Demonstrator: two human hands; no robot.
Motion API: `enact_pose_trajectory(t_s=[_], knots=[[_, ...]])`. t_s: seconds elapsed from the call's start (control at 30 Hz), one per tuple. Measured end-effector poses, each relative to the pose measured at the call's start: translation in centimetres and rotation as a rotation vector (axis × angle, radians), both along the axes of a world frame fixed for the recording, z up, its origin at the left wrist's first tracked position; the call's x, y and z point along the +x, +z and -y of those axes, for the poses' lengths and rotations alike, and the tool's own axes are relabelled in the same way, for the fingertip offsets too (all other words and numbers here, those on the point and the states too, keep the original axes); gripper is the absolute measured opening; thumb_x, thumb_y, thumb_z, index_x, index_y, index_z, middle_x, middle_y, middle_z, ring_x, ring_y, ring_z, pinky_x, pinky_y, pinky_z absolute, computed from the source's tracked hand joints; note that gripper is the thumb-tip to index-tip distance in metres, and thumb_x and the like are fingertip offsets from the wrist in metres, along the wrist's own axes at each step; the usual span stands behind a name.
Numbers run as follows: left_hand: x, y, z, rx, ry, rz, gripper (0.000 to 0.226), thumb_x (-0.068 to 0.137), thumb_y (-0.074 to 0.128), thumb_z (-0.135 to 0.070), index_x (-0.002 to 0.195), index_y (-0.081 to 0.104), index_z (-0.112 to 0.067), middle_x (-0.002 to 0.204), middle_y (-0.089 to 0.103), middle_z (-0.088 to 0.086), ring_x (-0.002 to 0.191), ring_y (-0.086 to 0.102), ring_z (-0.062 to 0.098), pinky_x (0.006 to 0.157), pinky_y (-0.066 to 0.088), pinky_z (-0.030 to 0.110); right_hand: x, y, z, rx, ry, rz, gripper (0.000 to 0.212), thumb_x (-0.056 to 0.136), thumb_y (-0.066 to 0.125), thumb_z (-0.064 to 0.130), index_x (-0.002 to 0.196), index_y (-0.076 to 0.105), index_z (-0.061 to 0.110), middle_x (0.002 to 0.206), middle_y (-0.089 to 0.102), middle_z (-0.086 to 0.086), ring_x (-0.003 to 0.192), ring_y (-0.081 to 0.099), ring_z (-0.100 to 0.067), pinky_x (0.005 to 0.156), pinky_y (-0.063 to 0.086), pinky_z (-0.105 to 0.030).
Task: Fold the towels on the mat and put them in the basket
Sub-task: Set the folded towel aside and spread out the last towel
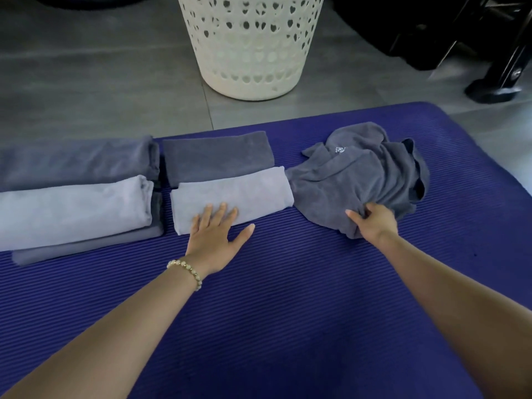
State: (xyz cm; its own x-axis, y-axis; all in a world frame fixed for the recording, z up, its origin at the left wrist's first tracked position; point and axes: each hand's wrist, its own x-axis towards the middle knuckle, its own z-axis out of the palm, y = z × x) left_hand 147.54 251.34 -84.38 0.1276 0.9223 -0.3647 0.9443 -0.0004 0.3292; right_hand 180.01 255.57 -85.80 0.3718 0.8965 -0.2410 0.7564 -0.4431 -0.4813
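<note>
A crumpled dark grey towel point(362, 174) lies on the purple mat point(288, 312) at the right. My right hand point(374, 223) pinches its near edge. My left hand point(216, 234) rests flat, fingers spread, on the near edge of a folded light grey towel point(233, 194). Behind that lies a folded dark grey towel point(216, 156). At the far left sits a stack of folded towels, a light one point(74, 205) on top and dark ones point(77, 159) behind and beneath. The white perforated basket point(250, 44) stands on the floor beyond the mat.
Grey tiled floor point(100, 82) surrounds the mat's far edge. Black equipment with a wheeled foot point(495, 82) stands at the back right. The near half of the mat holds only my forearms.
</note>
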Motion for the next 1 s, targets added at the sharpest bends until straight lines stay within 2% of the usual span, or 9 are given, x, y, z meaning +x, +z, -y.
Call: enact_pose_trajectory(t_s=[0.13,0.23,0.37,0.43,0.5,0.6,0.7,0.83,1.0], knots=[[1.6,0.2,2.1,0.056,0.026,0.251,0.067,0.095,0.024,-0.06,0.151,0.023,-0.023,0.16,0.01,-0.008,0.147,-0.001,0.01,0.121,0.0,0.032,-1.6,0.4,3.8,0.041,0.079,-0.234,0.036,0.093,0.059,0.037,0.083,0.062,0.002,0.076,0.066,-0.006,0.074,0.062,-0.02,0.065,0.046,-0.028],[4.7,0.3,4.9,0.024,0.139,0.545,0.065,0.088,0.028,-0.065,0.137,0.045,-0.025,0.144,0.041,-0.009,0.133,0.034,0.008,0.112,0.028,0.027,-4.2,1.2,8.8,0.081,0.148,-0.448,0.031,0.094,0.057,0.029,0.072,0.063,0.009,0.059,0.063,0.007,0.056,0.059,-0.003,0.056,0.043,-0.018],[8.6,0.6,7.7,-0.598,0.576,1.048,0.062,0.091,0.036,-0.064,0.12,0.059,-0.014,0.121,0.064,0.004,0.11,0.061,0.014,0.095,0.049,0.029,-8.9,2.6,14.5,0.035,0.238,-0.658,0.033,0.095,0.057,0.023,0.072,0.058,-0.001,0.056,0.059,-0.002,0.052,0.054,-0.004,0.052,0.044,-0.022],[8.7,1.1,8.2,-0.665,0.652,1.128,0.063,0.089,0.045,-0.062,0.109,0.068,-0.006,0.106,0.072,0.009,0.101,0.067,0.018,0.093,0.052,0.031,-11.0,3.4,15.9,0.008,0.28,-0.729,0.038,0.094,0.056,0.028,0.079,0.06,-0.007,0.069,0.065,-0.018,0.062,0.06,-0.012,0.06,0.05,-0.03],[7.4,1.7,8.6,-0.578,0.689,1.129,0.051,0.089,0.053,-0.054,0.096,0.071,-0.006,0.089,0.074,0.008,0.088,0.069,0.018,0.081,0.055,0.028,-12.3,4.5,16.1,-0.013,0.267,-0.786,0.047,0.093,0.054,0.037,0.084,0.062,-0.008,0.08,0.067,-0.025,0.072,0.064,-0.021,0.07,0.053,-0.035],[3.5,2.6,9.3,-0.476,0.552,1.034,0.034,0.091,0.058,-0.042,0.087,0.071,-0.011,0.075,0.074,-0.001,0.078,0.069,0.011,0.066,0.053,0.016,-12.9,6.5,14.8,0.033,0.129,-0.801,0.048,0.097,0.047,0.039,0.07,0.059,0.001,0.061,0.061,-0.012,0.053,0.058,-0.016,0.053,0.048,-0.021],[-2.4,3.4,11.0,-0.524,0.332,0.791,0.049,0.086,0.056,-0.059,0.105,0.071,-0.016,0.097,0.074,0.0,0.096,0.068,0.013,0.091,0.052,0.027,-12.9,6.8,13.3,0.097,0.119,-0.669,0.037,0.096,0.051,0.036,0.072,0.06,0.01,0.066,0.063,-0.003,0.056,0.058,-0.009,0.058,0.046,-0.019],[-14.0,4.3,13.2,-0.483,0.216,0.373,0.077,0.075,0.034,-0.084,0.118,0.065,-0.027,0.115,0.068,-0.004,0.106,0.062,0.013,0.1,0.046,0.031,-14.7,4.8,12.4,0.037,0.276,-0.356,0.023,0.089,0.064,0.037,0.092,0.064,0.015,0.099,0.066,-0.003,0.094,0.061,-0.015,0.089,0.045,-0.025],[-28.1,6.3,17.5,-0.626,0.35,0.155,0.081,0.084,0.028,-0.077,0.142,0.043,-0.023,0.144,0.047,-0.004,0.132,0.044,0.015,0.114,0.026,0.028,-19.7,4.0,12.5,-0.18,0.399,-0.257,0.055,0.086,0.063,0.047,0.128,0.05,0.013,0.131,0.044,-0.003,0.123,0.046,-0.02,0.097,0.038,-0.029]])
